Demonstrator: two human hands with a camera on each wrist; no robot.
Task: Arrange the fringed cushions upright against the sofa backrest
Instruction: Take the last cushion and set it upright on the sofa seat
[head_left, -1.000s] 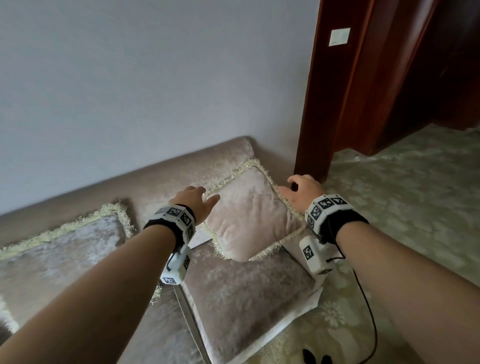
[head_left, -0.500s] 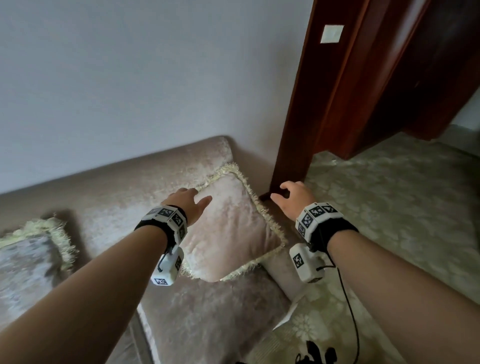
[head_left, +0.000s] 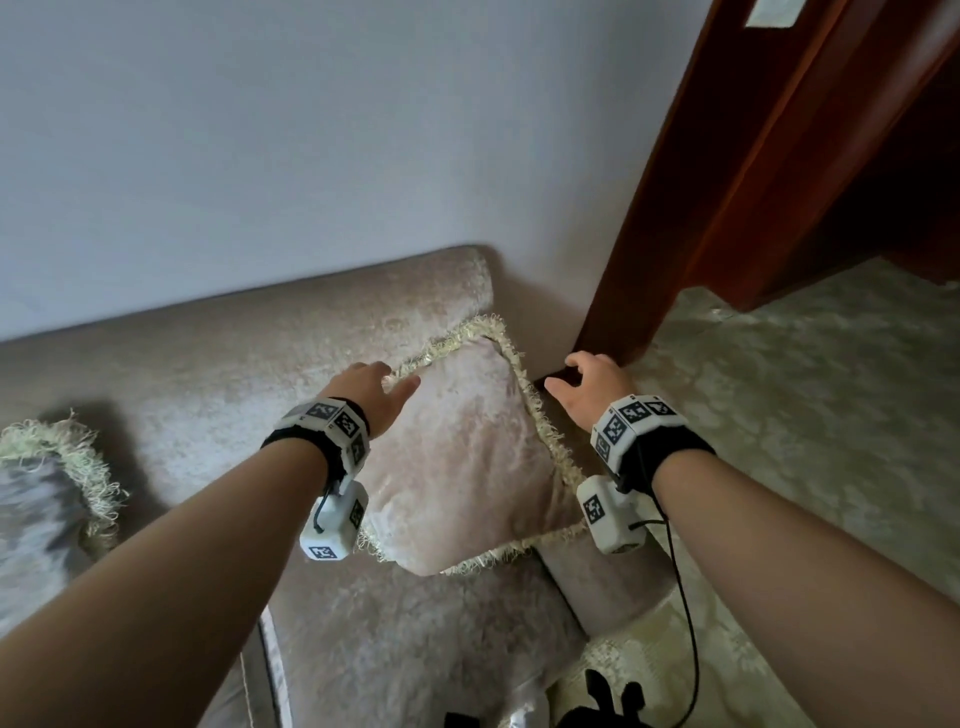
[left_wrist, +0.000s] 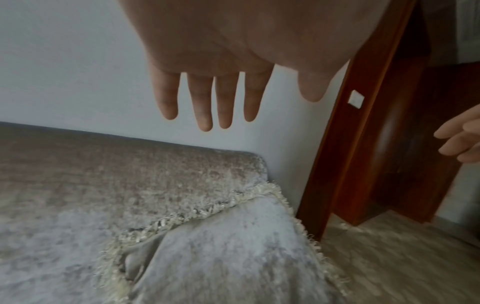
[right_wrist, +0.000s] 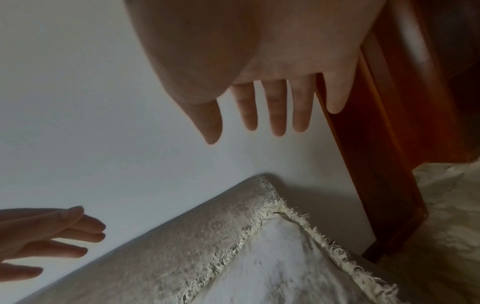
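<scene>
A beige fringed cushion (head_left: 462, 457) (left_wrist: 228, 253) (right_wrist: 280, 267) leans upright against the sofa backrest (head_left: 249, 353) at the sofa's right end. My left hand (head_left: 371, 395) hovers over its upper left edge with fingers (left_wrist: 205, 102) straight and apart, holding nothing. My right hand (head_left: 587, 384) hangs just right of its top corner, fingers (right_wrist: 278, 109) spread and empty. A second fringed cushion (head_left: 47, 499) shows partly at the far left edge.
A dark wooden door frame (head_left: 691, 208) stands right beside the sofa's end. Pale patterned carpet (head_left: 805, 415) covers the floor to the right. A plain wall (head_left: 311, 130) rises behind the backrest. The seat cushion (head_left: 415, 639) lies below the fringed one.
Both hands have come off the cushion's sides and now hover open above it. The cushion stays leaning on the backrest. My view has swung right, pushing the left cushion toward the edge.
</scene>
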